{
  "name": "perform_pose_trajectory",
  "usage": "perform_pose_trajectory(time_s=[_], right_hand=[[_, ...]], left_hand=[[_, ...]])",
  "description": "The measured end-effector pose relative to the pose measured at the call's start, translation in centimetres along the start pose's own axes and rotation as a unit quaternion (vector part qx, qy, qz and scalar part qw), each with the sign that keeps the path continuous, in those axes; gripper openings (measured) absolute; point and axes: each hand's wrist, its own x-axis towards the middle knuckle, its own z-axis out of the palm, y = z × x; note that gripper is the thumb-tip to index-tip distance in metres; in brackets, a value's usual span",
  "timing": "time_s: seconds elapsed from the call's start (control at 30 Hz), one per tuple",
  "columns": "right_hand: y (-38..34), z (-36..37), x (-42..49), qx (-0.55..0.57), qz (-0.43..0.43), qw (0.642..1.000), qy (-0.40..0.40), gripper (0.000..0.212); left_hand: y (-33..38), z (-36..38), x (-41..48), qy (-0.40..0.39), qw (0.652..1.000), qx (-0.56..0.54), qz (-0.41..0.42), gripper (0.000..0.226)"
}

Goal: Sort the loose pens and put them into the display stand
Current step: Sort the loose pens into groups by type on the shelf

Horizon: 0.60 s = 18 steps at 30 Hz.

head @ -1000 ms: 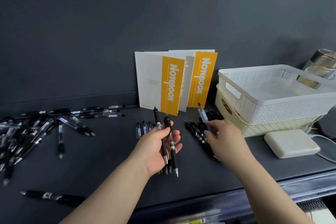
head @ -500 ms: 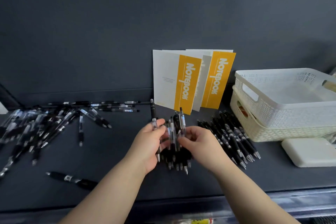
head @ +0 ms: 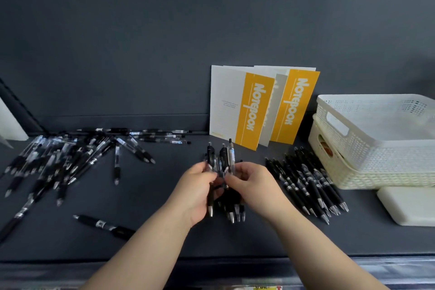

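My left hand [head: 195, 192] and right hand [head: 255, 188] grip a pen bundle [head: 224, 159]; one seemingly sorted row [head: 306, 183] lies right, a big loose pile [head: 58, 160] left.

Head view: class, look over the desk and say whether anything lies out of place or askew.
One black pen lies alone near the front edge, apart from the crisscrossed pile on the left and the neat row on the right. The left hand and right hand grip a pen bundle.

Two yellow-and-white notebooks [head: 244, 110] stand leaning against the dark wall [head: 164, 42]. Right of them, a white basket [head: 376, 134] is stacked in a cream basket [head: 348, 178]. A flat white box [head: 409, 207] lies just in front on the dark table [head: 153, 238].
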Motion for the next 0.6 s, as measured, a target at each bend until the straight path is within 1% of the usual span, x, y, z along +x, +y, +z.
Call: perform_pose_trajectory(time_s=[0.07,0.1,0.17,0.23,0.33,0.4,0.5,0.57,0.6], right_hand=[[-0.4,0.2,-0.4,-0.008,-0.021,1.000,-0.010,0.011],[-0.7,0.2,-0.6,-0.012,-0.026,0.999,-0.017,0.011],[-0.8,-0.1,-0.7,0.000,-0.026,0.999,-0.028,0.013],[-0.6,-0.8,-0.5,-0.013,-0.031,0.999,-0.005,0.015],[0.7,-2.1,0.1,-0.132,-0.018,0.989,0.063,0.026],[1.4,-2.6,0.1,-0.199,-0.001,0.978,0.062,0.029],[2.0,-2.3,0.0,-0.287,0.012,0.957,0.026,0.027],[2.0,-1.9,-0.2,-0.299,-0.004,0.954,0.028,0.023],[1.7,-1.8,-0.4,-0.288,-0.017,0.956,0.044,0.019]], left_hand=[[-0.1,0.6,-0.5,-0.039,0.998,-0.052,-0.020,0.020],[-0.1,0.7,-0.6,-0.046,0.997,-0.059,-0.027,0.019],[-0.1,0.7,-0.5,-0.032,0.998,-0.051,-0.031,0.017],[0.2,0.3,-0.2,0.006,0.999,-0.045,-0.020,0.015],[0.7,-1.0,0.5,0.063,0.998,-0.031,0.000,0.012],[1.0,-1.7,0.7,0.076,0.997,-0.029,0.006,0.008],[1.1,-1.7,0.5,0.070,0.997,-0.042,-0.006,0.014],[1.0,-1.1,0.3,0.055,0.997,-0.053,-0.016,0.015],[0.9,-0.7,0.2,0.044,0.997,-0.055,-0.020,0.015]])
